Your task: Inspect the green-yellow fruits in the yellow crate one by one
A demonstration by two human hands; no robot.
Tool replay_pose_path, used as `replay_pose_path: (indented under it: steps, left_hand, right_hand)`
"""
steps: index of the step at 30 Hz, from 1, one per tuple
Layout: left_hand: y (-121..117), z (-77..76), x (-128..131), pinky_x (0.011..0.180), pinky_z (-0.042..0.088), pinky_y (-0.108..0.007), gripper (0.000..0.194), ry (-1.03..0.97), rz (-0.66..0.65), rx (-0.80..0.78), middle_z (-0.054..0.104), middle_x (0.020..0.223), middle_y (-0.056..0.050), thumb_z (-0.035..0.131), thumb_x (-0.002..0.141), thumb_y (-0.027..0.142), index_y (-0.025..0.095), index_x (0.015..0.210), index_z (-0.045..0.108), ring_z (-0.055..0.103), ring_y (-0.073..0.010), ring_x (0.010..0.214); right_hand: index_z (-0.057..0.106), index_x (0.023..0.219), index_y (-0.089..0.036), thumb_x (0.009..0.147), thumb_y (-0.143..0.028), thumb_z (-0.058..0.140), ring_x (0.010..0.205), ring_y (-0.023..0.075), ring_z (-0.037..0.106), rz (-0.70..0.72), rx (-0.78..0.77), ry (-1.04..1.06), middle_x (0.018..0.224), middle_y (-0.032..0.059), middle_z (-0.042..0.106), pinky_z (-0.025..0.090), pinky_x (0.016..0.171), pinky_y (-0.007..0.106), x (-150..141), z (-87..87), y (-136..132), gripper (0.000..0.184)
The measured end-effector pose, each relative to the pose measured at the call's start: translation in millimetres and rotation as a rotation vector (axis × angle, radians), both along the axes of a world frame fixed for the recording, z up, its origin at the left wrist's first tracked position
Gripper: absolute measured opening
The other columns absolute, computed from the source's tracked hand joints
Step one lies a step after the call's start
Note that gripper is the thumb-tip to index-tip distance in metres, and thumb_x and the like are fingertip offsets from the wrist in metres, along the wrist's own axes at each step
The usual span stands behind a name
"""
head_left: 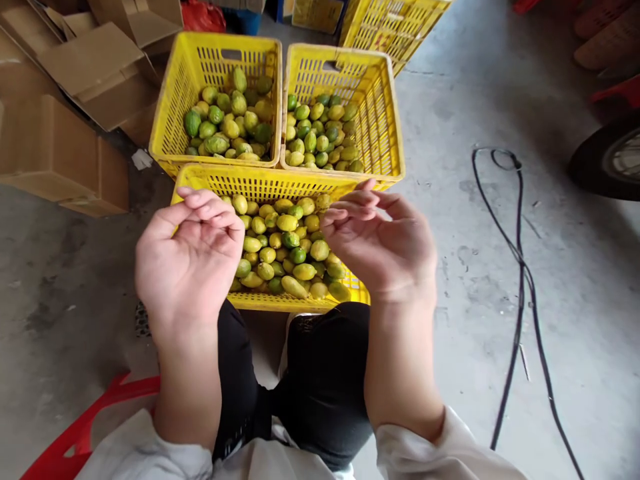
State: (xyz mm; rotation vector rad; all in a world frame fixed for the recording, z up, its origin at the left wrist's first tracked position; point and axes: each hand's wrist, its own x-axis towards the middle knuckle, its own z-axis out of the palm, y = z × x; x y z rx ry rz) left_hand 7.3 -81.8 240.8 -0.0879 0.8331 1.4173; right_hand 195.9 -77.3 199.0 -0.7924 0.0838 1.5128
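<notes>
My left hand (190, 250) is raised palm up over the left side of the front yellow crate (295, 307). Its fingers curl loosely inward, and the bare palm shows nothing in it. On the other side, my right hand (383, 240) is held up the same way, empty, with fingers half bent and the thumb out. Neither hand touches the fruit. Between and below them, a layer of green and yellow lemons (290, 241) lies in the front crate. Both hands partly hide that crate's sides.
Behind stand two more yellow crates of lemons, a left crate (165, 100) and a right crate (387, 100). Cardboard boxes (55, 147) are piled at left. A black cable (520, 267) lies on the concrete floor at right, near a wheel (610, 160). A red plastic stool (75, 433) is at lower left.
</notes>
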Motion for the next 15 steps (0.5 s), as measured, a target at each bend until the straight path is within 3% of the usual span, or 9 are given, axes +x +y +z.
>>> replay_pose_path:
  steps: [5,15]
  left_hand:
    - [-4,3.4,-4,0.06,0.052,-0.018,0.039,-0.098,0.014,0.015,0.06,0.066,0.003,0.037,0.108,0.002,0.024,0.082,0.055,0.057,-0.0089,0.054]
    - [-9,3.9,5,0.058,0.049,-0.017,0.044,-0.097,-0.004,0.031,0.054,0.065,0.001,0.03,0.11,0.002,0.021,0.077,0.052,0.053,-0.0086,0.055]
  right_hand:
    - [0.059,0.09,-0.027,0.098,-0.008,0.054,0.054,0.0129,0.055,-0.004,0.044,-0.055,0.068,-0.0082,0.057,0.059,0.069,0.029,10,-2.8,-6,0.021]
    - [0.063,0.087,-0.028,0.098,-0.008,0.059,0.062,0.0148,0.058,0.224,0.193,-0.307,0.073,-0.0055,0.059,0.061,0.08,0.034,2,4.4,-12,0.023]
